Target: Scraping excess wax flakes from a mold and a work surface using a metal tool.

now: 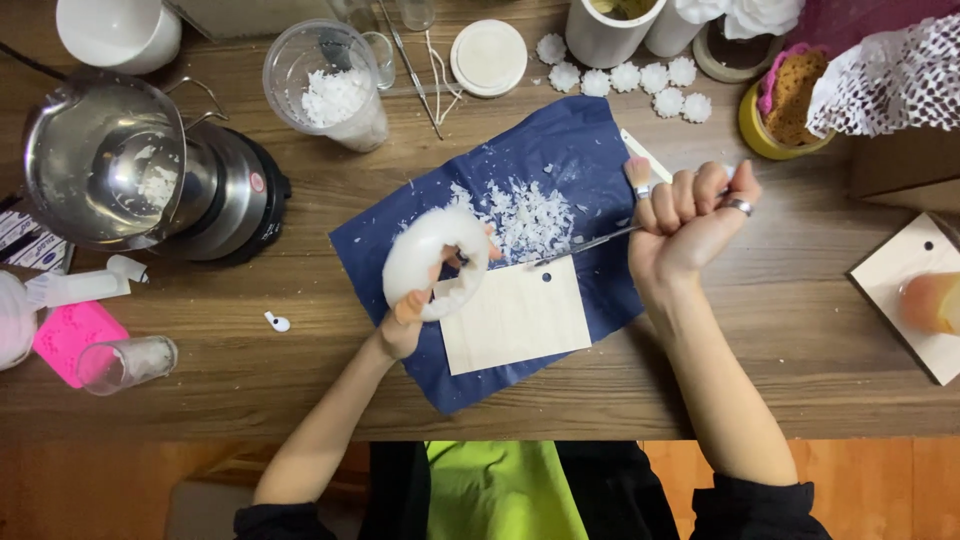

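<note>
My left hand [405,325] grips a white ring-shaped wax piece [433,258], held upright over a dark blue sheet [590,150]. My right hand [690,220] is closed around a thin metal blade [585,245] whose tip points left at the ring. That hand also wears a ring, and a small brush tip sticks up beside its fingers. White wax shavings [525,215] lie scattered on the sheet just behind the ring. A pale square wooden board [520,320] lies on the sheet below the blade.
A metal pitcher [95,155] on a black heater stands at left. A clear cup of wax flakes [335,90], a white lid [488,57], small white wax flowers [640,80], a pink mould [70,335], a small glass [125,362] and another wooden board [920,300] surround the sheet.
</note>
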